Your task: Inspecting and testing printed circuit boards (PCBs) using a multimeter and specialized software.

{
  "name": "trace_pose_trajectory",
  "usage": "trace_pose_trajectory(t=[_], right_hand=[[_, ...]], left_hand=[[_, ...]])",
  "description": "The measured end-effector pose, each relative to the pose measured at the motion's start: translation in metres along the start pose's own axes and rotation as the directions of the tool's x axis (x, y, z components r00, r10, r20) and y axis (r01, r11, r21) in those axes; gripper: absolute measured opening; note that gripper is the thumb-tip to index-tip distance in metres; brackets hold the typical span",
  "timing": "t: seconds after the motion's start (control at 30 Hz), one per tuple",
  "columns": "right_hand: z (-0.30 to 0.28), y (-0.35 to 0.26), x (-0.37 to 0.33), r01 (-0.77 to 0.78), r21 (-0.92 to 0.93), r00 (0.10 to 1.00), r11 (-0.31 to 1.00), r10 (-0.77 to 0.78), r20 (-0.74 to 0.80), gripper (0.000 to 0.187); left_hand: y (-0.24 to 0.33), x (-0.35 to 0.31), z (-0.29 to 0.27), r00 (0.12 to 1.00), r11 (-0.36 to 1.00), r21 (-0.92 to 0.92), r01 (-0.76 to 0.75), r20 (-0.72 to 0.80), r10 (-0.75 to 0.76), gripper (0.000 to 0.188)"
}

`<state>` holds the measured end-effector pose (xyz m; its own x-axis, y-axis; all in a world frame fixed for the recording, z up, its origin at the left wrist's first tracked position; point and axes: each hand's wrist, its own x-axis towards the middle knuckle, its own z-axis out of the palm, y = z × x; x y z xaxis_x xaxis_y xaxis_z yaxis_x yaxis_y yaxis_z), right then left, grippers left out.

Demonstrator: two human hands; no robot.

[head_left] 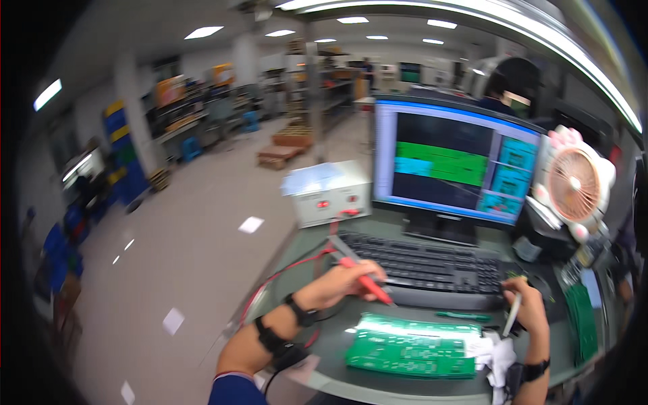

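Note:
My left hand (332, 285) is closed around a red test probe (379, 291), whose tip points down and to the right, above the far edge of a green circuit board (412, 349). A red cable (287, 270) lies on the bench to the left of that hand. In my right hand (533, 309), at the board's far right, is a slim white pen-like stick (513, 313) pointing downward. Crumpled white tissue or paper (501, 361) touches the board's right end. Between board and keyboard lies a narrow green strip (462, 316).
Behind my hands are a black keyboard (432, 266) and a monitor (445, 158) showing a green board layout. A white box (331, 199) with red terminals stands at the left bench edge. A fan (574, 182) and upright green boards (580, 324) are to the right.

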<state>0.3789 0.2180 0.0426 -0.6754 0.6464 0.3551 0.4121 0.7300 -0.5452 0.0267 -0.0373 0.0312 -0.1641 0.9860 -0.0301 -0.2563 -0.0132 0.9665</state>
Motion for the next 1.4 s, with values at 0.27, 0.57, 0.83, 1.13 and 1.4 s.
trace_pose_trajectory(t=[0.27, 0.57, 0.83, 1.13, 1.4], right_hand=[[0.004, 0.01, 0.01, 0.144, 0.103, 0.988, 0.984, -0.137, -0.072, 0.018], [-0.042, -0.053, -0.038, 0.129, 0.175, 0.989, 0.976, -0.139, 0.046, 0.014], [-0.028, -0.093, -0.066, 0.227, 0.206, 0.929, 0.952, -0.275, 0.247, 0.018], [-0.016, -0.113, -0.047, 0.253, 0.2, 0.866, 0.946, -0.314, 0.389, 0.025], [-0.011, -0.103, -0.041, 0.309, 0.198, 0.856, 0.93, -0.363, 0.367, 0.024]], left_hand=[[0.011, -0.009, -0.01, 0.995, 0.997, 0.024, -0.074, -0.062, 0.075, 0.021], [0.006, -0.001, -0.01, 0.994, 0.989, 0.098, -0.11, -0.001, 0.111, 0.025], [-0.001, -0.004, -0.01, 0.993, 0.987, 0.116, -0.11, -0.031, 0.114, 0.045], [0.004, 0.001, 0.0, 0.98, 0.857, 0.477, -0.196, 0.121, 0.157, 0.056], [0.001, 0.006, -0.001, 0.982, 0.917, 0.352, -0.184, 0.022, 0.189, 0.053]])
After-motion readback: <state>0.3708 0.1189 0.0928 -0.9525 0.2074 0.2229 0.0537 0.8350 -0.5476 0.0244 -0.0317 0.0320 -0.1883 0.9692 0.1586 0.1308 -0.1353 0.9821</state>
